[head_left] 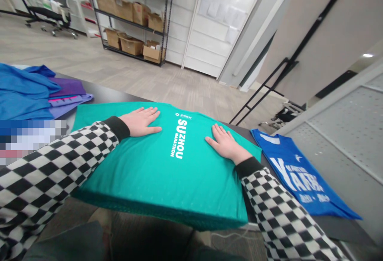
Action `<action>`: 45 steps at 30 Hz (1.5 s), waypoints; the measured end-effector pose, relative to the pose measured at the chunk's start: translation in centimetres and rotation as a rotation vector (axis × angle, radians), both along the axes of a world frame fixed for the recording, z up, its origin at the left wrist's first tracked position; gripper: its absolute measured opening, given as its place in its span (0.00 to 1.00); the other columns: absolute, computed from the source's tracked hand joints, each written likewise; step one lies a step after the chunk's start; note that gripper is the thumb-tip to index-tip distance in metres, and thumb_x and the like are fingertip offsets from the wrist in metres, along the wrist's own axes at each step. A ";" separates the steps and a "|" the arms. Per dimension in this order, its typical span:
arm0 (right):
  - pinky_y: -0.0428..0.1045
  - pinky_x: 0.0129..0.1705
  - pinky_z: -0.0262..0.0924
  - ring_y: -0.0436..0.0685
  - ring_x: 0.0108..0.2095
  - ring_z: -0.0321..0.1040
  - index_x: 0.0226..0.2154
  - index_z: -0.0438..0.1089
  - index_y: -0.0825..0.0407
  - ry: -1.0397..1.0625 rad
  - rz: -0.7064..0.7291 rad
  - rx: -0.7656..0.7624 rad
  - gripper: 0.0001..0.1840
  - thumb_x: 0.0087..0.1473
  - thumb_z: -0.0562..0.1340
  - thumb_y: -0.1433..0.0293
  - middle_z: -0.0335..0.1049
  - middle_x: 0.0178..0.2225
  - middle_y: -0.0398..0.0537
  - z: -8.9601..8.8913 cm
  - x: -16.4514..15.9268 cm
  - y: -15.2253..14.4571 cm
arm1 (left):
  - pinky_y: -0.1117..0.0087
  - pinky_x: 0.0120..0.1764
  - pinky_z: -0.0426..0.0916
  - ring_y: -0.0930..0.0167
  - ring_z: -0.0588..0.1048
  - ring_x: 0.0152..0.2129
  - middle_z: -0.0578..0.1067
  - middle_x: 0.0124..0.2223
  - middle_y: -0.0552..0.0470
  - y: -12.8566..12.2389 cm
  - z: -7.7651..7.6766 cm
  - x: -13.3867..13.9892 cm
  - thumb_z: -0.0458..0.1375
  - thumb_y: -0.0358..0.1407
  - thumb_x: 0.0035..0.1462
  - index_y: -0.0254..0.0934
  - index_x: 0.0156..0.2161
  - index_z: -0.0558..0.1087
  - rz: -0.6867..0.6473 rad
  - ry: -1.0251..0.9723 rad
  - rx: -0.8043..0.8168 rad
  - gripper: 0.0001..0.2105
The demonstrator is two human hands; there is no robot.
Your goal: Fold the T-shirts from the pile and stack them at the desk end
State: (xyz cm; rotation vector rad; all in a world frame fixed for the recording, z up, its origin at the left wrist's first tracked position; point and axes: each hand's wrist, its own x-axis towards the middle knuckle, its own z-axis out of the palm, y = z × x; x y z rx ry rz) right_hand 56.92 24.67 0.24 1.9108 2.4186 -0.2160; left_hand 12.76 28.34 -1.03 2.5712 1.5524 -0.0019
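Observation:
A green T-shirt (149,165) with white "SUZHOU MARATHON" lettering lies spread over the dark table, its hem hanging past the near edge. My left hand (142,121) rests flat on the shirt to the left of the print, fingers stretched out. To the right of the print my right hand (224,140) also lies flat on the cloth, fingers spread. Neither hand grips anything. Just beyond my right forearm is a folded blue shirt (295,169) with white lettering.
Blue, purple and lilac garments (26,89) are piled at the table's left end. Behind the table stand a black shelf rack (130,20) with cardboard boxes and an office chair (54,4). A board on a black stand (287,67) and a perforated panel (350,129) are on the right.

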 end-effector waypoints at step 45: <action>0.77 0.81 0.33 0.77 0.83 0.36 0.84 0.43 0.49 0.049 -0.165 0.069 0.57 0.69 0.43 0.31 0.36 0.84 0.55 -1.8 5.0 1.6 | 0.47 0.79 0.43 0.51 0.46 0.82 0.46 0.85 0.38 1.2 -0.3 -2.9 0.36 0.68 0.70 0.31 0.84 0.49 0.203 0.082 0.037 0.51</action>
